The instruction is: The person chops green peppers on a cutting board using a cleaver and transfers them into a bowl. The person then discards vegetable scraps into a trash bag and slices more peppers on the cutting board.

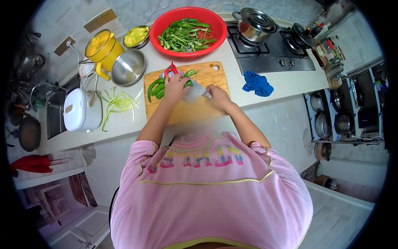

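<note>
A kitchen knife lies across the wooden cutting board, its blade pointing away to the left. My right hand is closed around its handle. Curled fingers of my left hand press on a green pepper, which sticks out beside the blade. More green peppers lie on the board left of that hand. Just beyond its fingers are red peppers. A cut green piece sits farther up the board. Part of the pepper under my left hand is hidden.
Behind the board stands a red basin of sliced green peppers. To the left are a metal bowl, a yellow pot, a white appliance and pale green strips. At right are a blue cloth and a gas stove.
</note>
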`<state>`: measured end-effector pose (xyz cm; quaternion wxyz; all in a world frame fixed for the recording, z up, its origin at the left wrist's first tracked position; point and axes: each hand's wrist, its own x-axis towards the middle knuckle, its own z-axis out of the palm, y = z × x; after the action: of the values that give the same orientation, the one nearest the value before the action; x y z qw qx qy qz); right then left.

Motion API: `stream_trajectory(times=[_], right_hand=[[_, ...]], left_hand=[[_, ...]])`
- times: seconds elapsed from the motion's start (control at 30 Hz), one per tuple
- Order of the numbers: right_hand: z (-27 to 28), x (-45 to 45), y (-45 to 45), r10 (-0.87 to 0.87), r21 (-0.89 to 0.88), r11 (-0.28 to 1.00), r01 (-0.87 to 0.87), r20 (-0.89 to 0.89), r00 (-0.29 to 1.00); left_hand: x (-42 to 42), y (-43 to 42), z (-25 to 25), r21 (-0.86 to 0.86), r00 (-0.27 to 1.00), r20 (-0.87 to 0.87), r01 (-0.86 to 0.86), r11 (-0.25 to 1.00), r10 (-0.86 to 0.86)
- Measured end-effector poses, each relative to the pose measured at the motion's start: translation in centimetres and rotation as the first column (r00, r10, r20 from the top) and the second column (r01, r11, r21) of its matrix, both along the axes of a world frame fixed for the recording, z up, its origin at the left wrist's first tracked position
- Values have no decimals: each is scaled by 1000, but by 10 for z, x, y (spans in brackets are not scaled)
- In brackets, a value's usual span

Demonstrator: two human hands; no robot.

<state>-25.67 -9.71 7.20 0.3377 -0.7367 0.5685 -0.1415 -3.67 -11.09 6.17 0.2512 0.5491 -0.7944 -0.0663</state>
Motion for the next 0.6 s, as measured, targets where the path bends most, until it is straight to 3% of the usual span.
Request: stream_trajectory(times=[0.03, 0.07, 0.13, 0.23, 0.47, 0.6], right_hand=[[4, -3, -3, -24, 71, 997, 21, 37, 999], [-4, -13, -3, -29, 19, 999, 28, 89, 996], [11, -34, -2, -144, 395, 917, 53, 205, 968], [6, -68, 4, -192, 421, 906, 39, 327, 925], [39, -100, 33, -258, 476, 874, 96, 287, 922], [19, -98, 39, -269, 479, 872, 98, 303, 914]], left_hand=[[3, -4, -3, -6, 1000, 6, -17, 1000, 17], [9, -7, -6, -26, 1000, 10, -23, 999, 23], [18, -4, -10, -46, 999, 18, -32, 998, 33], [22, 2, -11, -43, 998, 40, -47, 998, 49], [20, 5, -16, -67, 996, 48, -68, 995, 72], [6, -13, -9, -128, 997, -12, -78, 989, 77]])
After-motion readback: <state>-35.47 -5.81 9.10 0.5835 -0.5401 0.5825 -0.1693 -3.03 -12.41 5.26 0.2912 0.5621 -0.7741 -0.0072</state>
